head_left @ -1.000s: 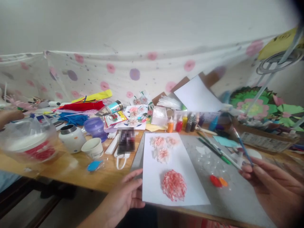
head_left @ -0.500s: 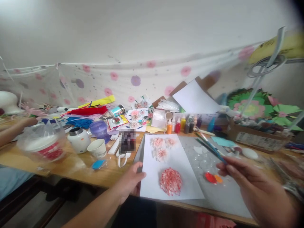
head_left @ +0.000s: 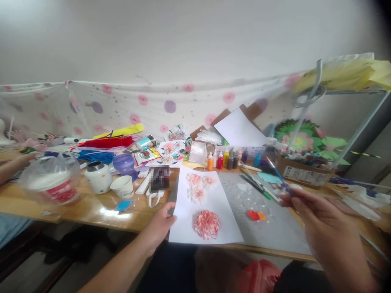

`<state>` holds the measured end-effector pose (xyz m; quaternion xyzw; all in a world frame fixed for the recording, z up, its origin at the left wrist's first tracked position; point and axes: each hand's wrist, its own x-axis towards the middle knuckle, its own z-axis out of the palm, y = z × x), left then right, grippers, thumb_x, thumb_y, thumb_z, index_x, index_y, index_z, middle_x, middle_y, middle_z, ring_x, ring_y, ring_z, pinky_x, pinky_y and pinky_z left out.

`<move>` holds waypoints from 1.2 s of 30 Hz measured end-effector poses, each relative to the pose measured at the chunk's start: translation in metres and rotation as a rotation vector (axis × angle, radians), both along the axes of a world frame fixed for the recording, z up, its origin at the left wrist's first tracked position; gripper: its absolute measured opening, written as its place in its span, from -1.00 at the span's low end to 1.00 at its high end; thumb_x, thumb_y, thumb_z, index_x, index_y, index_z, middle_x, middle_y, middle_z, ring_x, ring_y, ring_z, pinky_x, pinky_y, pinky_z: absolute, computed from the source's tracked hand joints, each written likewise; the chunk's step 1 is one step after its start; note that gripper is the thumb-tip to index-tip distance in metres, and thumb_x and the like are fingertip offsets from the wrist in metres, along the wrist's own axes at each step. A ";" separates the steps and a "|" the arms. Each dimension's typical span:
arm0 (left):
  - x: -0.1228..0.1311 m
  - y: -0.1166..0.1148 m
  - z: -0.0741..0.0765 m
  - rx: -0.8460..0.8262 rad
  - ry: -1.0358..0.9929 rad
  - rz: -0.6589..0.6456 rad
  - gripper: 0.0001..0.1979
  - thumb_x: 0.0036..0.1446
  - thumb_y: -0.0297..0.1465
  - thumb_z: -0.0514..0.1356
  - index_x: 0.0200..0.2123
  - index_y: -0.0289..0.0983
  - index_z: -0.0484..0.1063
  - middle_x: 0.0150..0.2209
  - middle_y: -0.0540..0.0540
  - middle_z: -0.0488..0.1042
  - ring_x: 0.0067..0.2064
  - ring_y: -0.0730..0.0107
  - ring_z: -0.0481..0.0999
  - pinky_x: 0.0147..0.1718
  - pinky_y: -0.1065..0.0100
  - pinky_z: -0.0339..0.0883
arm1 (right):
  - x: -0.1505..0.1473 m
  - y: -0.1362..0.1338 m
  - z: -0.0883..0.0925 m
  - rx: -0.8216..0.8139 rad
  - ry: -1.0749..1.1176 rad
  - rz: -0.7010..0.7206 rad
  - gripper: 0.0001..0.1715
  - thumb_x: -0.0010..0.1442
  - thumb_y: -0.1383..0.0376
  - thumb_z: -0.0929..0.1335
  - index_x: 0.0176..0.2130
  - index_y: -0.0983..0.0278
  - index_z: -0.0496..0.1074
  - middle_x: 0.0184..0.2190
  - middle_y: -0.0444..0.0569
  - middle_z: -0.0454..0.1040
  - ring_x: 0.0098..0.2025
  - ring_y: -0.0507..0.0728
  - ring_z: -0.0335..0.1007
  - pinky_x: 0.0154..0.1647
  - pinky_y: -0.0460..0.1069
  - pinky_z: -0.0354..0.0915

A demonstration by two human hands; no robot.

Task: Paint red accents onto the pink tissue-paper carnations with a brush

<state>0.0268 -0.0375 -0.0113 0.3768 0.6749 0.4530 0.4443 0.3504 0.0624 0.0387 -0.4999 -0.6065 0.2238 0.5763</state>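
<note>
My right hand (head_left: 317,211) is closed on a thin blue paintbrush (head_left: 278,176), its tip pointing up and away over the table. Below and left of it sits a clear palette (head_left: 255,203) with red and orange paint blobs (head_left: 255,215). My left hand (head_left: 160,224) grips the near left edge of a white sheet (head_left: 200,205). Three pale pink painted flowers (head_left: 198,185) are on the sheet's far part, and a denser red one (head_left: 207,224) lies near me.
A row of small paint bottles (head_left: 226,158) stands behind the sheet, with spare brushes (head_left: 255,184) to its right. A paper cup (head_left: 122,187), white jar (head_left: 97,177) and bagged tub (head_left: 50,181) stand left. Another person's arm (head_left: 12,167) rests at the far left. Paper flowers (head_left: 305,142) fill a box on the right.
The view has pulled back and shifted. My right hand has lifted the brush so it points upward, away from the palette. My left hand keeps its hold on the sheet's edge.
</note>
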 end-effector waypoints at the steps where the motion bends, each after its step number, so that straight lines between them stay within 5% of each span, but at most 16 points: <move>1: -0.001 -0.003 0.003 0.011 0.011 -0.009 -0.61 0.03 -0.34 0.11 -0.04 -0.28 0.23 -0.49 -0.02 0.46 -0.50 0.29 0.47 -0.57 0.41 0.24 | 0.000 -0.001 0.001 -0.006 -0.007 0.010 -0.57 -0.06 0.01 0.37 -0.25 0.22 0.50 -0.44 0.00 0.57 -0.31 0.20 0.51 -0.19 0.09 0.43; 6: -0.016 -0.016 0.017 0.060 0.094 -0.038 -0.62 0.02 -0.24 0.13 -0.11 -0.31 0.27 -0.38 -0.09 0.51 -0.39 0.24 0.51 -0.44 0.36 0.29 | -0.004 -0.001 -0.004 -0.055 0.117 0.084 -0.54 -0.09 0.02 0.40 -0.21 0.21 0.49 -0.39 0.00 0.57 -0.29 0.20 0.51 -0.21 0.10 0.43; 13: -0.042 -0.024 0.035 0.044 0.311 0.006 -0.74 0.00 -0.23 0.12 -0.28 -0.27 0.34 -0.45 -0.04 0.49 -0.47 0.27 0.45 -0.54 0.40 0.18 | -0.002 0.001 -0.017 -0.088 0.293 0.113 -0.59 -0.05 0.09 0.42 -0.19 0.20 0.47 -0.34 -0.04 0.54 -0.29 0.14 0.47 -0.11 0.10 0.35; 19: -0.065 -0.027 0.069 -0.031 0.473 -0.032 -0.80 -0.03 -0.27 0.11 -0.35 -0.25 0.35 -0.52 0.00 0.45 -0.51 0.30 0.41 -0.57 0.43 0.11 | -0.005 0.010 -0.018 0.000 0.240 0.141 -0.65 0.08 0.13 0.34 -0.12 0.20 0.43 -0.33 -0.07 0.45 -0.31 0.09 0.36 -0.20 0.03 0.28; 30: -0.096 -0.014 0.098 -0.060 0.556 -0.162 -0.80 -0.11 -0.28 0.17 -0.37 -0.25 0.38 -0.49 -0.03 0.42 -0.47 0.28 0.41 -0.57 0.44 0.13 | -0.074 0.037 -0.021 -0.185 -0.001 0.400 -0.56 0.00 0.10 0.36 -0.16 0.31 0.47 -0.60 -0.21 0.19 -0.57 0.01 0.08 -0.55 -0.06 0.06; 36: -0.110 -0.005 0.130 -0.054 0.525 -0.186 -0.78 -0.21 -0.29 0.32 -0.46 -0.29 0.46 -0.53 -0.09 0.45 -0.53 0.26 0.41 -0.61 0.40 0.17 | -0.108 0.045 -0.011 -0.197 -0.025 0.462 -0.47 -0.09 0.10 0.40 -0.12 0.31 0.47 -0.63 -0.27 0.03 -0.58 -0.01 -0.04 -0.55 -0.06 -0.02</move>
